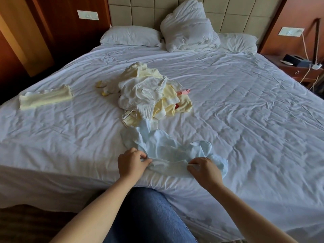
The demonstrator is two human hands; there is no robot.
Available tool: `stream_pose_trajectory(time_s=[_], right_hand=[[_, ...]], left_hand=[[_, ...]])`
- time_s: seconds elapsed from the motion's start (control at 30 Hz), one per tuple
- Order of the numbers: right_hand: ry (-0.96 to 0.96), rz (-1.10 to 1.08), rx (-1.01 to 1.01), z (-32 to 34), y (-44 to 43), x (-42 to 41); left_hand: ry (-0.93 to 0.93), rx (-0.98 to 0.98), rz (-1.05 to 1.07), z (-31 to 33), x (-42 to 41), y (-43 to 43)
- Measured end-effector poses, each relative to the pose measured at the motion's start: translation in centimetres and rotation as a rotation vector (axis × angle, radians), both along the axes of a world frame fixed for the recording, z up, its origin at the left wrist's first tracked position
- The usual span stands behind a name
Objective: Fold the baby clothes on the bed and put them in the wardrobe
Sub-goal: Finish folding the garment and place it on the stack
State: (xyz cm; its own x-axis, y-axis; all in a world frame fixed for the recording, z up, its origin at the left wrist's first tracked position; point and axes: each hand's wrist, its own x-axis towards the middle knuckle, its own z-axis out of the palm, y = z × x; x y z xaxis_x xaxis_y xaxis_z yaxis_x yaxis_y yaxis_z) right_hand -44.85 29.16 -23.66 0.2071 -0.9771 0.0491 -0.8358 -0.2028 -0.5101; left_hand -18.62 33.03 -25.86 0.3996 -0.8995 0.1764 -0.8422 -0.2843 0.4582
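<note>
A light blue baby garment lies crumpled near the front edge of the bed. My left hand pinches its near edge on the left side. My right hand pinches the same edge on the right side. Behind the garment, in the middle of the bed, sits a loose pile of white and pale yellow baby clothes with a bit of pink showing. A folded pale yellow garment lies flat at the bed's left side.
Pillows are heaped against the padded headboard. A wooden nightstand with a black box and cables stands at the right. Dark wooden panels line the left wall. My knee in blue jeans is against the bed's front edge.
</note>
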Motion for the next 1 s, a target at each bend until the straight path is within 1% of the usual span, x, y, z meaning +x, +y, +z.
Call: stream_pose_trajectory(time_s=[0.23, 0.33, 0.43, 0.53, 0.6, 0.73, 0.8, 0.87, 0.93, 1.0], right_hand=[[0.001, 0.007, 0.032, -0.2, -0.1, 0.1], [-0.006, 0.002, 0.049, -0.2, -0.1, 0.2], [0.028, 0.016, 0.086, 0.3, -0.1, 0.1], [0.079, 0.037, 0.104, 1.9, -0.5, 0.1], [0.097, 0.025, 0.083, 3.4, -1.1, 0.1], [0.160, 0.015, 0.004, 6.9, -2.1, 0.1], [0.154, -0.002, 0.015, 8.8, -2.4, 0.0], [0.054, -0.010, 0.074, 10.5, -3.0, -0.2], [-0.199, 0.005, 0.175, 12.0, -3.4, -0.4], [-0.438, 0.006, 0.241, 13.4, -3.6, -0.7]], left_hand=[[-0.133, 0.018, 0.000, 0.3, -1.1, -0.3], [-0.124, 0.013, -0.013, 0.4, -1.3, -0.4], [-0.066, 0.030, -0.021, 0.8, -0.8, -0.1], [0.059, -0.025, -0.116, 2.8, -0.1, -0.1], [0.153, 0.012, -0.179, 4.9, 0.1, -0.7], [0.224, 0.105, -0.221, 8.7, 0.7, -2.4], [0.327, 0.119, -0.252, 10.2, 0.7, -2.9], [0.461, 0.131, -0.267, 11.9, 0.4, -3.1], [0.537, 0.138, -0.273, 13.6, 0.0, -3.2], [0.555, 0.116, -0.295, 15.1, -0.2, -3.4]])
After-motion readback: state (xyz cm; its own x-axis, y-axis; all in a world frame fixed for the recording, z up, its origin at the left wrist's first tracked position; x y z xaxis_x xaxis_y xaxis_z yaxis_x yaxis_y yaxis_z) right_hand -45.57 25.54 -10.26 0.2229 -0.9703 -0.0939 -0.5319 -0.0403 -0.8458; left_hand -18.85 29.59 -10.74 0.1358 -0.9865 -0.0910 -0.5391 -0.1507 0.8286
